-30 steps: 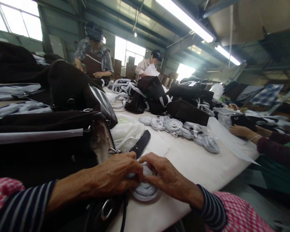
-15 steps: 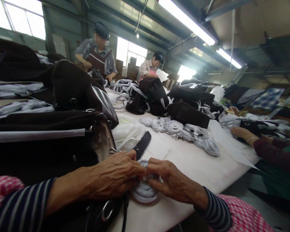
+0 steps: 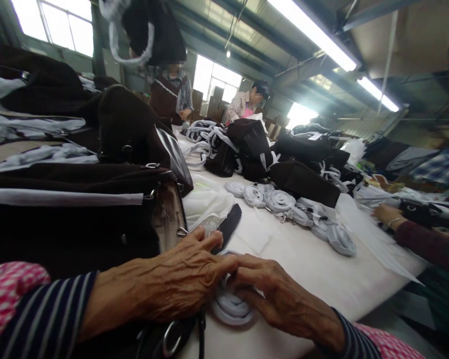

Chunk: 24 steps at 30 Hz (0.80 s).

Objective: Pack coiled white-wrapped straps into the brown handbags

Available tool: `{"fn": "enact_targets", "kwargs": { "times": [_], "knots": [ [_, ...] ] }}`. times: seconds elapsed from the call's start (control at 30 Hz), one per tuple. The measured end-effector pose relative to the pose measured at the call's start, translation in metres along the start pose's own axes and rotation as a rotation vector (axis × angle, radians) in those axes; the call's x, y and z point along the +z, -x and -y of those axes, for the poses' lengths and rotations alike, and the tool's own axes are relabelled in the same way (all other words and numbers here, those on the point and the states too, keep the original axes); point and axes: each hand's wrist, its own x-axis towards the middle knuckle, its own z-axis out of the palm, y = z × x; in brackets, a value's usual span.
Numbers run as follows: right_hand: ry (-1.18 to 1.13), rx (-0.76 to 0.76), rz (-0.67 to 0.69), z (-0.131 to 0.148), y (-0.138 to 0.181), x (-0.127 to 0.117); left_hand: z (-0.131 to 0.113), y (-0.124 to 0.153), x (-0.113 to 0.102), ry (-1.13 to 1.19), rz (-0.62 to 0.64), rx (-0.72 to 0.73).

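On the white tabletop near the front edge lies a coiled strap [image 3: 232, 308] in pale wrapping. My left hand [image 3: 179, 281] grips its upper left side, thumb and fingers bent in against it. From the right, my right hand [image 3: 280, 291] pinches the same coil, its fingertips meeting those of the left; what lies right under them is hidden. A flat black piece [image 3: 231, 225] sticks out just beyond the left fingers. Left of the hands stands a large dark bag [image 3: 67, 239], open at its side, and a metal ring [image 3: 171, 338] shows below my left wrist.
Several wrapped strap coils [image 3: 280, 201] lie in a row across the table [image 3: 303, 269]. Dark bags [image 3: 249, 144] are piled behind them. Two people stand at the far side, and a co-worker's arm [image 3: 415, 232] reaches in at right. A raised bag [image 3: 157, 35] hangs at upper left.
A dark bag with wrapped handles has come up in front of the person at far left. The whole scene has shifted right in view. Both my hands stay on the coil.
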Motion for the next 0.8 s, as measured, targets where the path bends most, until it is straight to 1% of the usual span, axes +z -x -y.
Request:
{"fn": "enact_targets", "kwargs": {
  "times": [0.13, 0.2, 0.27, 0.33, 0.37, 0.4, 0.47, 0.53, 0.6, 0.7, 0.8],
  "knots": [
    [-0.022, 0.025, 0.056, -0.001, -0.005, -0.006, 0.004, 0.011, 0.024, -0.089, -0.168, 0.043],
    [-0.022, 0.042, 0.085, -0.004, -0.012, -0.010, 0.004, 0.010, 0.028, -0.115, -0.163, 0.001],
    [-0.004, 0.072, 0.086, -0.006, -0.018, -0.013, 0.001, 0.004, 0.021, -0.093, -0.083, -0.083],
    [0.030, 0.105, 0.073, -0.007, -0.023, -0.012, -0.005, -0.002, 0.008, -0.036, 0.001, -0.175],
    [0.044, 0.118, 0.062, -0.008, -0.024, -0.010, -0.008, -0.004, 0.001, -0.003, 0.023, -0.213],
    [0.049, 0.131, 0.044, -0.009, -0.024, -0.008, -0.010, -0.005, -0.005, 0.030, 0.025, -0.242],
    [0.029, 0.154, -0.009, -0.011, -0.024, -0.005, -0.012, -0.004, -0.012, 0.075, -0.012, -0.266],
    [-0.005, 0.183, -0.064, -0.014, -0.024, -0.002, -0.009, -0.001, -0.014, 0.092, -0.062, -0.232],
    [-0.035, 0.213, -0.092, -0.016, -0.026, -0.002, -0.005, 0.000, -0.013, 0.097, -0.086, -0.132],
    [-0.056, 0.206, -0.106, -0.020, -0.024, 0.000, -0.001, -0.002, -0.011, 0.101, -0.064, 0.024],
    [-0.004, 0.128, -0.189, -0.022, -0.010, 0.011, 0.001, -0.006, -0.009, 0.084, -0.018, 0.061]
  ]
}}
